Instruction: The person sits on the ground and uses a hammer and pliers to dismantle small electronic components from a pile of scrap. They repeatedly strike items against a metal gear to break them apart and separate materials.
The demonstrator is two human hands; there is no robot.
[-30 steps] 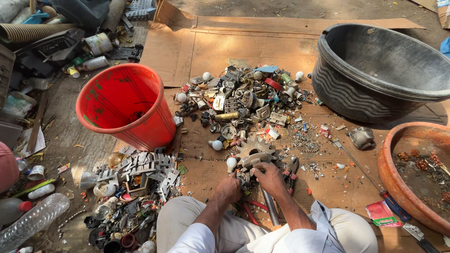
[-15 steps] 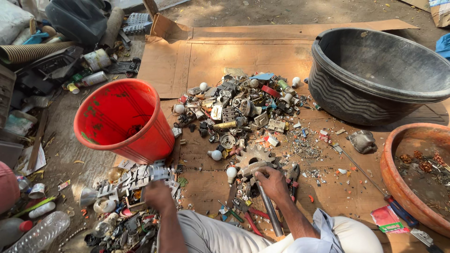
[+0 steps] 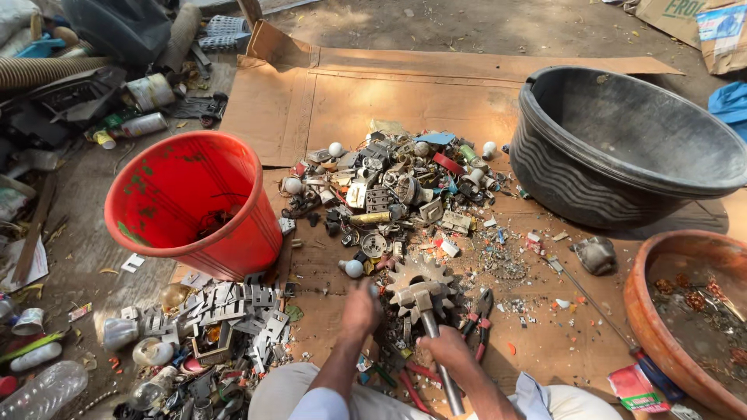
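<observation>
A toothed metal gear (image 3: pixel 420 276) lies on the cardboard (image 3: pixel 350 93) in front of my knees. A metal hammer (image 3: pixel 436 342) rests with its head on the gear, and my right hand (image 3: pixel 450 350) grips its handle. My left hand (image 3: pixel 362 309) is blurred, just left of the gear and above the cardboard. Its fingers look curled, and I cannot make out anything in them. Beyond the gear spreads a heap of mixed metal scrap (image 3: pixel 389 194) with small bulbs and switch parts.
A red bucket (image 3: pixel 194 202) stands at the left, tilted toward me. A pile of grey metal plates and bulbs (image 3: pixel 226 319) lies below it. At the right are a black tub (image 3: pixel 630 148) and a terracotta bowl (image 3: pixel 685 311). Red-handled pliers (image 3: pixel 478 319) lie beside the gear.
My left hand went from the gear out to the left pile of metal plates and has swung back beside the gear. My right hand stays on the hammer.
</observation>
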